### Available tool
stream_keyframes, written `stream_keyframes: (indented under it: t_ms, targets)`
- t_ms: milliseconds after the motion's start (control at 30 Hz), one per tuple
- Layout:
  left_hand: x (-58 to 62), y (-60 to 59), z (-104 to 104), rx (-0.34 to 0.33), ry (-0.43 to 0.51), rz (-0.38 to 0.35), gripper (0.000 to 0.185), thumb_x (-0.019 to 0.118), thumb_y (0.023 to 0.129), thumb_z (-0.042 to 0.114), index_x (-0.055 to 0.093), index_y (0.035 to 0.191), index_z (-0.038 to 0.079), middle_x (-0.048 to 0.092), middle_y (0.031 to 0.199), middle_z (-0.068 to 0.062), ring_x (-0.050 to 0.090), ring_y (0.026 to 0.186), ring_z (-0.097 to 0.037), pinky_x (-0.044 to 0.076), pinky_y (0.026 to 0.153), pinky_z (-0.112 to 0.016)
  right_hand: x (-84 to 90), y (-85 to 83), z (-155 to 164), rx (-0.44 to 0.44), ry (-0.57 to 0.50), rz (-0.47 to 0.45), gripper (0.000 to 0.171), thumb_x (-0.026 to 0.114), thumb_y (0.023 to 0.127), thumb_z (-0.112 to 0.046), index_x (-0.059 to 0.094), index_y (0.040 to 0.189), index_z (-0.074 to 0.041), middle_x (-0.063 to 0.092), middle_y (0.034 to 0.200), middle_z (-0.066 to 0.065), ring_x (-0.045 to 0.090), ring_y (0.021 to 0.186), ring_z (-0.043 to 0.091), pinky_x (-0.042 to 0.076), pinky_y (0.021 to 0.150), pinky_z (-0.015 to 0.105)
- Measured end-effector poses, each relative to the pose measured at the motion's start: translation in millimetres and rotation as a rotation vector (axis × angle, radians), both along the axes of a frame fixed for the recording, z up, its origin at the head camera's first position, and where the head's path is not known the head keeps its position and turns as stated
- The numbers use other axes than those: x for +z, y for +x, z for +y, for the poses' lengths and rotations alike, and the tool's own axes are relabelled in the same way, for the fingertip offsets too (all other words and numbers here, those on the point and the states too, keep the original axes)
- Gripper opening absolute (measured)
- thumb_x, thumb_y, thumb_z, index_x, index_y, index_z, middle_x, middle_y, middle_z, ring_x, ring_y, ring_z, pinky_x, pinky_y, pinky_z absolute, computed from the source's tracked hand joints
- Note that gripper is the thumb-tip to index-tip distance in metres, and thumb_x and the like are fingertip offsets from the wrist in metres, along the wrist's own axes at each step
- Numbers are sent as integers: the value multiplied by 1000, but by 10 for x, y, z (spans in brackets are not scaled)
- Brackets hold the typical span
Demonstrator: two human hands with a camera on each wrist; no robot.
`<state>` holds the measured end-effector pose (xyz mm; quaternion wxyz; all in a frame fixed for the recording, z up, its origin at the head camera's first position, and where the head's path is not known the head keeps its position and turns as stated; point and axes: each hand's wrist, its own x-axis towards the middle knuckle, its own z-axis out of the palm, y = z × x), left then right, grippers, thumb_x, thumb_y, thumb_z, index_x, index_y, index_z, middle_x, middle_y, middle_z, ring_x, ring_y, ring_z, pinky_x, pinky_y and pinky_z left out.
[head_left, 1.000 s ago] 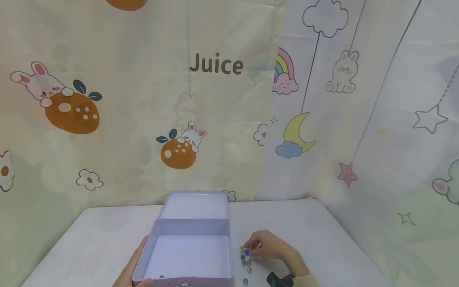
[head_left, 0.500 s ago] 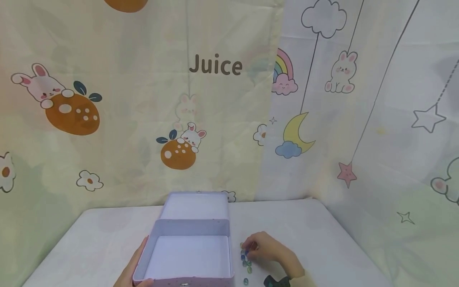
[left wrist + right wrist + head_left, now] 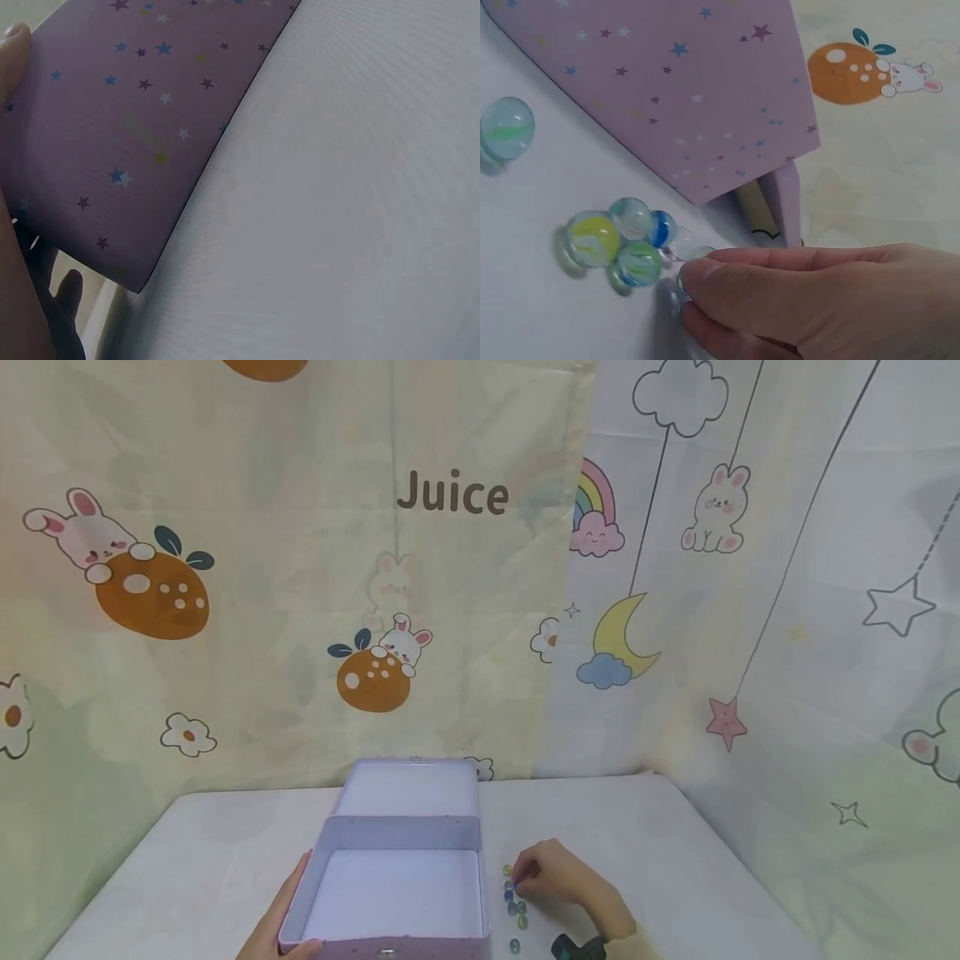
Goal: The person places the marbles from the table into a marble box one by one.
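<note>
- The left hand (image 3: 270, 922) grips the box (image 3: 405, 835) at its near corner, thumb on the near side and fingers along the outer wall.
- The box lies between the two hands, its pale inner floor showing; stars dot its pink outside.
- The lid (image 3: 411, 789) is tipped back beyond both hands, at the far side of the box.
- A clasp (image 3: 386, 953) sits on the near wall, to the right of the left thumb.
- The right hand (image 3: 553, 872) has thumb and fingers drawn together in a pinch on a small glass marble (image 3: 684, 281), mostly hidden by the fingertips.
- More marbles lie on the table (image 3: 600, 827) just left of the right hand, between it and the box: a yellow one (image 3: 592, 238), a green one (image 3: 637, 264), a clear one (image 3: 631, 217) and a blue one (image 3: 661, 229) bunched together, with others partly covered by the fingers.
- A lone marble (image 3: 508, 129) rests apart from that bunch, nearer the person than the right hand.
- A dark device (image 3: 577, 947) and a pale sleeve (image 3: 633, 946) show at the right wrist.
- Beyond both hands hangs a printed cloth (image 3: 465, 577) reading "Juice".
</note>
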<state>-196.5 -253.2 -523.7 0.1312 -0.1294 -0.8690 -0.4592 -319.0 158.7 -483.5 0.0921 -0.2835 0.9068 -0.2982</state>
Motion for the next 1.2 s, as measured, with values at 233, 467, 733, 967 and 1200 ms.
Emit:
stream_keyframes:
  t_ms: [233,467,733,967,1200]
  targets:
    - [-3,-20,-6,-40,46,29,97,67,80,9,5,154,20,12,148,34,23,123,24,42,88,-17,161,-20,78,23,-10,8,8,72,79,-13,72,85,-18,67,80,-13,58,72,0,49,67,19]
    - [-8,-22,17,-45,68,-2,97,66,80,10,5,154,22,15,152,25,26,122,22,44,87,-19,673,126,13,87,-87,-15,11,68,85,-13,73,94,-17,69,91,-7,64,83,5,53,73,19]
    - [47,5,19,30,33,-145,95,65,84,20,1,154,28,12,155,16,19,118,29,42,91,-21,1169,38,-519,305,10,6,12,69,85,-9,74,92,-18,67,90,-10,64,85,-1,52,76,16]
    - [-35,-9,-27,-9,-12,50,100,69,78,12,6,154,19,20,155,13,26,123,23,40,90,-15,1157,-122,-1024,383,122,83,13,69,85,-11,75,94,-18,70,92,-13,63,86,-6,50,75,12]
    - [-79,-34,-31,-68,20,136,99,68,77,7,7,154,16,21,154,15,26,125,21,36,91,-10,838,-173,-1432,440,172,100,15,69,85,-12,75,99,-12,72,90,-10,60,79,-9,48,74,9]
